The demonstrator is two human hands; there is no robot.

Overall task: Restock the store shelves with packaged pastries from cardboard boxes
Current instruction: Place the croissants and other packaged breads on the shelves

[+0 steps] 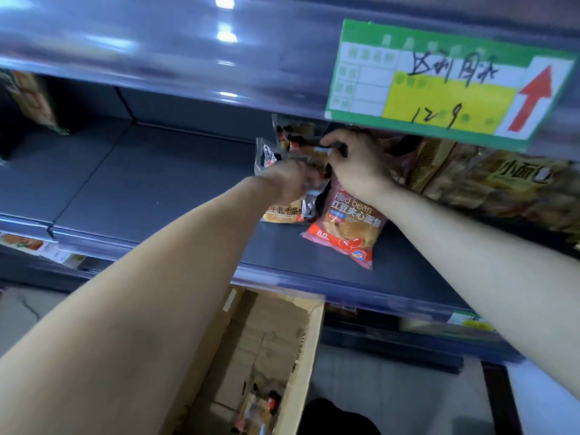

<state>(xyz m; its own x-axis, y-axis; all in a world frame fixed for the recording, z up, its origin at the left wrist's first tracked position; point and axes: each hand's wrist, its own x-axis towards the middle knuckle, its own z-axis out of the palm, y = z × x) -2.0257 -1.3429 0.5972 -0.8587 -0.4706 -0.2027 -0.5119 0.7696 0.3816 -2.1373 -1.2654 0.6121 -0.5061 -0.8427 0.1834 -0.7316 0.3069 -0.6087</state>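
Observation:
Both my arms reach onto the grey middle shelf point(157, 189). My left hand point(287, 183) is blurred and grips a packaged pastry point(284, 211) with a clear and orange wrapper. My right hand point(357, 161) pinches the top edge of an upright pastry pack point(298, 133) at the back of the shelf. A pink and red pack marked "Red bean" point(348, 227) lies flat on the shelf just below my right wrist. An open cardboard box point(307, 340) stands on the floor under the shelf, with a few wrapped pastries point(260, 406) at its bottom.
Large yellow-brown bread bags point(489, 183) fill the shelf's right side. A green and yellow price sign point(439, 83) with a red arrow hangs from the shelf above. More packs point(31, 98) stand at the far left. The shelf's left half is bare grey metal.

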